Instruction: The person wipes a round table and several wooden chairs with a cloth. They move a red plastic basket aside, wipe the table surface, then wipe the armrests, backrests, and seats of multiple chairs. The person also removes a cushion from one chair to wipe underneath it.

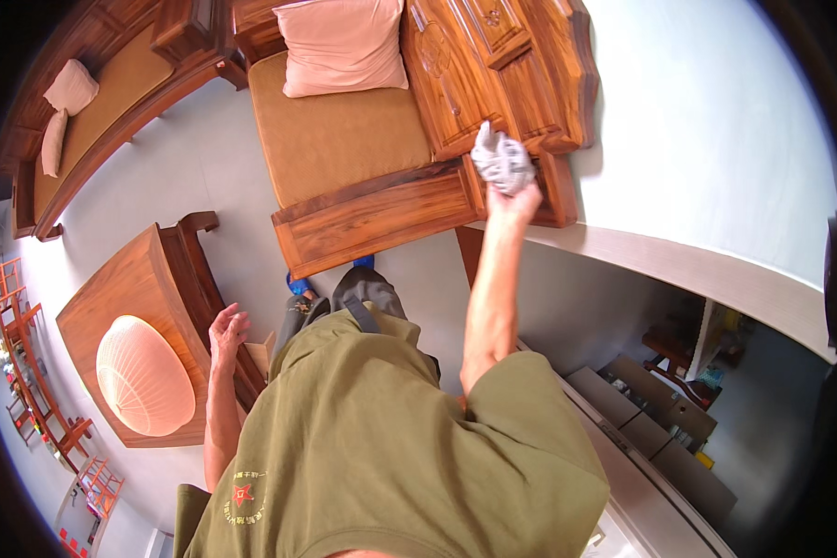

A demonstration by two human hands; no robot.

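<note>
My right hand (515, 202) grips a crumpled whitish cloth (502, 160) at the corner of a carved wooden sofa (383, 220), where the backrest meets the front armrest. Whether the cloth touches the wood I cannot tell. A brown seat cushion (342, 143) and a pale pink pillow (345, 49) lie on that sofa. My left hand (229, 329) hangs with loosely bent fingers and nothing in it, beside a wooden coffee table (122, 279). On that table rests a pink mesh food cover (146, 376); what it covers is not clear.
A second wooden sofa (104, 118) with pillows stands at the upper left. Behind the near sofa rises a white wall (697, 125). Several cardboard boxes (645, 432) sit at the lower right. Red chair frames (101, 485) show at the far left.
</note>
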